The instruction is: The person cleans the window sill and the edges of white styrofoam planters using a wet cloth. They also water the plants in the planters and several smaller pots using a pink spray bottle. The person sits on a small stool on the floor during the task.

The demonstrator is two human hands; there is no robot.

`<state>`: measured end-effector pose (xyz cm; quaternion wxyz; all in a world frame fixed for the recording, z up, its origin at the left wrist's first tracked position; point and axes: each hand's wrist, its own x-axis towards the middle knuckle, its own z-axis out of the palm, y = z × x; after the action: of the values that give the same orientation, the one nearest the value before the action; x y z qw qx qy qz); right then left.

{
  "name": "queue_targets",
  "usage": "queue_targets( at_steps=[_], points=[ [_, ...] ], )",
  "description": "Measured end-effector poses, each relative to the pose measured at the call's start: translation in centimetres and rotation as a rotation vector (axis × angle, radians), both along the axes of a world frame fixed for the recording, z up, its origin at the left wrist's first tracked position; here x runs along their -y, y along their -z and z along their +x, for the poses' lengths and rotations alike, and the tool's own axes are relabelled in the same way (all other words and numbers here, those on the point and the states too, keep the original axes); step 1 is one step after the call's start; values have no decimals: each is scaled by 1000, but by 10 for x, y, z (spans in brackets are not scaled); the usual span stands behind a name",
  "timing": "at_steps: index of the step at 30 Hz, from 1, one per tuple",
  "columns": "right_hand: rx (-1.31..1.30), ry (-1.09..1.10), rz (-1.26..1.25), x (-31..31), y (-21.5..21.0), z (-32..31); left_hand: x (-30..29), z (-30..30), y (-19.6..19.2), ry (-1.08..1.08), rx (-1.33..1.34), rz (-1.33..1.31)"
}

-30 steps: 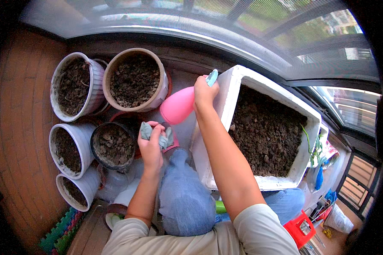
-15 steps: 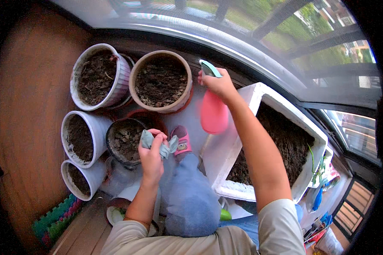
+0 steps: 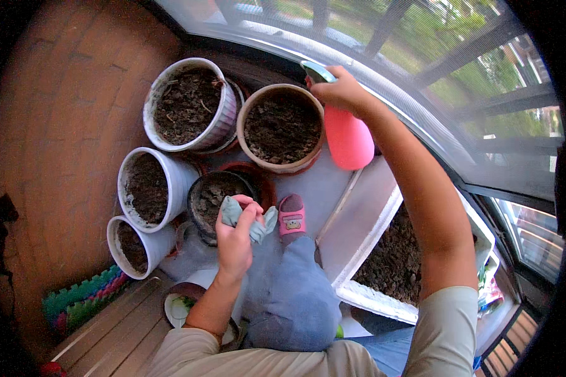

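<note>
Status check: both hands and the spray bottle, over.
Right hand grips pink spray bottle beside brown pot. Left hand holds grey cloth over dark pot. Nothing blocking.

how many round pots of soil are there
5. A white pot top left, a brown pot beside it, a white pot and a dark pot below, a small white pot lowest.
</note>
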<state>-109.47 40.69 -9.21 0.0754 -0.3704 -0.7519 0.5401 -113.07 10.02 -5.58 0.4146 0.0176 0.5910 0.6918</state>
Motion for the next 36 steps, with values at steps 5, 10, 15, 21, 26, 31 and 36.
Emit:
queue_targets(
  at_steps=[5, 10, 15, 21, 26, 31, 36],
  points=[
    [136, -53, 237, 2, -29, -53, 3, -5, 4, 14, -19, 19],
    [-2, -78, 297, 1, -45, -94, 3, -10, 8, -5, -22, -4],
    [24, -127, 376, -1, -57, -142, 3, -18, 8, -48, 3, 16],
    [58, -190, 451, 10, -81, -188, 8, -25, 8, -82, 56, 24],
    [78, -208, 517, 12, -74, -216, 11, -25, 14, -114, 105, 59],
    [209, -234, 550, 20, -72, -224, 14, -25, 20, -112, 125, 119],
    [222, -228, 586, 23, -68, -227, 17, -23, 21, -117, 180, 132]
  ],
)
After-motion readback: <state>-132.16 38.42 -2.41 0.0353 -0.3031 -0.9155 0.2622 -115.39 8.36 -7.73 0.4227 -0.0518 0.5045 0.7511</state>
